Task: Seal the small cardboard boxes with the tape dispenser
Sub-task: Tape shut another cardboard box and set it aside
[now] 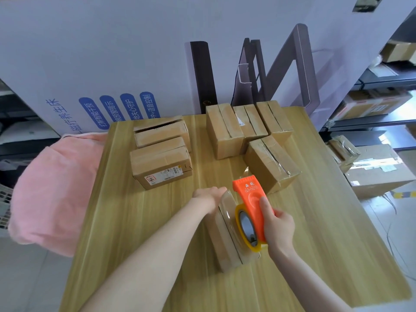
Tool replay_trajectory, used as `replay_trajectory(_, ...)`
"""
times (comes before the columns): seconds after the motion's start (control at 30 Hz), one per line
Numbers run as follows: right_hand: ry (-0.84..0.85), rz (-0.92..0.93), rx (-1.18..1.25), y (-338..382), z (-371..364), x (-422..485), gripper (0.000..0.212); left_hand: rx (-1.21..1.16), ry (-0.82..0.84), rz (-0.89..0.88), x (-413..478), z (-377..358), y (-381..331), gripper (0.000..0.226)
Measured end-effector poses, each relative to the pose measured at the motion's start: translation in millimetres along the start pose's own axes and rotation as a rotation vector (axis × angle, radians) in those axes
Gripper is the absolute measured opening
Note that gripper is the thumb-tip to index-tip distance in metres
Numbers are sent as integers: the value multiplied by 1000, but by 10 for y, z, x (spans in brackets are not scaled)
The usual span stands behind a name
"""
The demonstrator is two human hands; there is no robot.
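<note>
Nearest the table's [135,233] front edge, right of its middle, a small cardboard box [225,248] lies with its long side running away from the person; clear tape sheens over its top, and where the strip ends is hard to make out. The right hand [278,224] is wrapped round the orange tape dispenser [251,199], thumb along its flat side, the other fingers hidden behind the handle. The dispenser's yellowish tape roll [246,228] sits over the box's top and hides much of it, and the toothed end points towards the far edge. The left hand [209,197] grips the box's far end with its fingers bent down over it; the fingertips are out of sight. Both forearms are cut off by the bottom of the view. Just beyond the dispenser, a tilted box [270,163] rests askew, taped along its seam, with a glint of tape showing by its near left corner. Left of the table's middle sits a labelled box [162,167], its print too small to read, and behind it a flap-raised box [162,134] near the far edge. Three upright boxes [247,124] stand side by side along the far edge at the right, the middle one partly hidden by the tilted box. A pink cloth [51,190] bulges off the left edge. A large white carton [112,52] with blue print walls the back, and shelves of parcels [378,104] are cut off at right.
</note>
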State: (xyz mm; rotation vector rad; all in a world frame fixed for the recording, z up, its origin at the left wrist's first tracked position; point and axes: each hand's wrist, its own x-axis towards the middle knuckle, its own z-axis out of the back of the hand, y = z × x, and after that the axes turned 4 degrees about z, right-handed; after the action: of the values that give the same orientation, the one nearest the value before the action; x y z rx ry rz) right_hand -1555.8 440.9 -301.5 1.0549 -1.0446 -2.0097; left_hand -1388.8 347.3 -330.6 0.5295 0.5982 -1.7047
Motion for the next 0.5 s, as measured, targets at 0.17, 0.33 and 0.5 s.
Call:
replay_trajectory(0.17,-27,-49,38,20,21,27,72,-57,141,-12,86,91,72,70)
replay_trajectory(0.33,-22,-35,44,31,41,8,67,-528,-51,129,17,-108,175,76)
replay_trajectory(0.5,-20,-12,46,33,29,-30,67,-787,-721,380,-386,-563,118,68)
